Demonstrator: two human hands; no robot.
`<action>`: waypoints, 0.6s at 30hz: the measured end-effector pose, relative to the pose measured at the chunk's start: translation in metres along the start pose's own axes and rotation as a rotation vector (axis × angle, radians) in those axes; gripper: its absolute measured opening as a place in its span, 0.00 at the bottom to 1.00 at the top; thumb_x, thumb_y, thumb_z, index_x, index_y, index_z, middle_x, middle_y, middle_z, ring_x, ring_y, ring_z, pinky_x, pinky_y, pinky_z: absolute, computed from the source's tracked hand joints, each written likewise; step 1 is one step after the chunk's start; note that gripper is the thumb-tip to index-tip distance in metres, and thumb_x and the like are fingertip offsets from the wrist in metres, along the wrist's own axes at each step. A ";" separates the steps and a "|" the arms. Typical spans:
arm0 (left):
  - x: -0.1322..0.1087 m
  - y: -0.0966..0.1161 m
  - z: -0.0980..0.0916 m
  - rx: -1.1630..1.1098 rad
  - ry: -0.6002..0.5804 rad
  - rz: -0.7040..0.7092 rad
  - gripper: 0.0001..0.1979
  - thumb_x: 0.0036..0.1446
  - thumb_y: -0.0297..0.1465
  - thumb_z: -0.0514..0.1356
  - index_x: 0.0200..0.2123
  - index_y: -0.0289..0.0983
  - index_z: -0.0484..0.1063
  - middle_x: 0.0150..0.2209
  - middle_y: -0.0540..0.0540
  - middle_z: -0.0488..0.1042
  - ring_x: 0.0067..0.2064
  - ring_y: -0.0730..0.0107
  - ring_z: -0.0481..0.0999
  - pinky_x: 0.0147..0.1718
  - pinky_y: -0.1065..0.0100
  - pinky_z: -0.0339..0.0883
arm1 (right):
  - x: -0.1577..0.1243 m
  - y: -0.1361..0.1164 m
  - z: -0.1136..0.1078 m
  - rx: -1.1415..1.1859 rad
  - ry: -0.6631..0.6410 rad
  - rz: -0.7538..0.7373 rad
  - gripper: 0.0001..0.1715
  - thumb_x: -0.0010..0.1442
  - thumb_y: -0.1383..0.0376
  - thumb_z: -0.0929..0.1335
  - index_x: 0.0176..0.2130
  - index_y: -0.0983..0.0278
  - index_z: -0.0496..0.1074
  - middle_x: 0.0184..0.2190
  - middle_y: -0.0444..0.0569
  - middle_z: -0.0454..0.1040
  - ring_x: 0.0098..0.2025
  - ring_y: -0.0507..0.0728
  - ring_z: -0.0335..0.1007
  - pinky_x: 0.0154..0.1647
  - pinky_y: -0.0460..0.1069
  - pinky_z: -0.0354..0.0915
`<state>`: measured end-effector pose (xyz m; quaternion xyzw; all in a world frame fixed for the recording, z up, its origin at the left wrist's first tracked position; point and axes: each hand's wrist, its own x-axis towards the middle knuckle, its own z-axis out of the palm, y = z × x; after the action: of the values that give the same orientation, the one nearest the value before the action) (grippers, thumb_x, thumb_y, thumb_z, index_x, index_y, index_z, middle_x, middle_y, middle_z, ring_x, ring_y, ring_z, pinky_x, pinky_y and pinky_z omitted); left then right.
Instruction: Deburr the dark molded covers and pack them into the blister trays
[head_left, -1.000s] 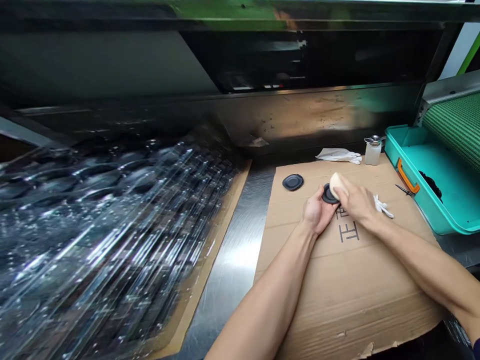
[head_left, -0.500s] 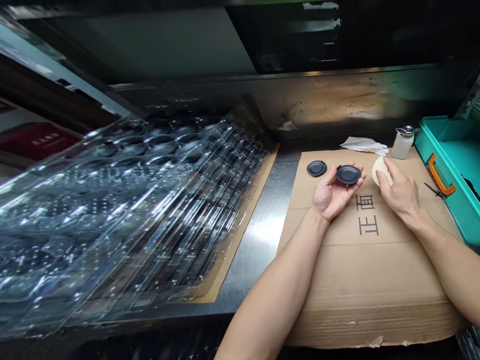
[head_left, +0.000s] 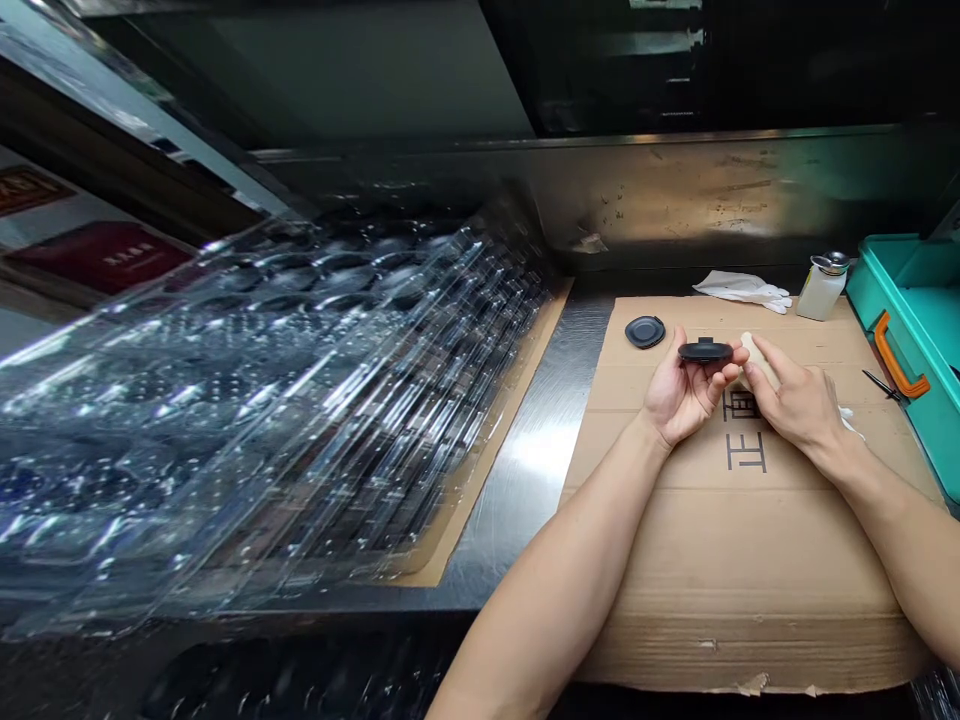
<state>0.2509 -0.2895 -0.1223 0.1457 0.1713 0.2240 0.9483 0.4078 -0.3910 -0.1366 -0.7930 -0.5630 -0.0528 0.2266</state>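
Note:
My left hand (head_left: 681,395) holds a small black rounded case (head_left: 705,351) between its fingers, tilted so its narrow edge faces me. Close beside it on the right, my right hand (head_left: 796,398) grips a flat cream-coloured pad (head_left: 759,362), which is partly covered by the fingers. A second black piece (head_left: 645,332) of similar shape lies on the cardboard (head_left: 675,560), to the left of my left hand. Dark printed characters show on the cardboard between my forearms.
Stacked clear plastic trays (head_left: 300,400) fill the left side. A white glove (head_left: 742,290) and a bottle with a metal top (head_left: 823,287) stand at the back. On the right are a teal box (head_left: 911,370) with an orange handle and black tweezers (head_left: 881,386).
My left hand has tilted the black case from face-up to edge-on. The pad in my right hand has turned and come closer to the case. The view has shifted slightly.

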 end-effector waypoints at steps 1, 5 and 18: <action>0.000 0.000 0.000 0.009 -0.004 -0.002 0.38 0.74 0.49 0.38 0.61 0.22 0.68 0.35 0.34 0.83 0.30 0.69 0.83 0.28 0.76 0.75 | 0.001 0.001 0.000 0.035 0.019 0.011 0.32 0.70 0.50 0.62 0.67 0.56 0.69 0.36 0.53 0.84 0.33 0.65 0.80 0.37 0.55 0.70; 0.003 -0.001 -0.005 0.099 -0.012 0.003 0.35 0.73 0.50 0.42 0.56 0.25 0.73 0.37 0.34 0.82 0.32 0.65 0.83 0.32 0.70 0.78 | 0.006 0.008 -0.002 0.240 0.134 0.051 0.30 0.68 0.52 0.64 0.63 0.59 0.73 0.45 0.54 0.83 0.39 0.63 0.79 0.43 0.54 0.69; 0.008 -0.019 -0.010 0.955 0.223 0.751 0.44 0.45 0.37 0.78 0.64 0.42 0.68 0.54 0.43 0.74 0.52 0.64 0.77 0.56 0.66 0.69 | 0.020 0.032 -0.007 0.164 -0.006 -0.018 0.28 0.69 0.50 0.61 0.22 0.61 0.67 0.20 0.46 0.68 0.25 0.54 0.59 0.30 0.50 0.50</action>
<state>0.2602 -0.2999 -0.1402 0.5803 0.2879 0.4551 0.6109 0.4454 -0.3847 -0.1329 -0.7669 -0.5733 -0.0063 0.2885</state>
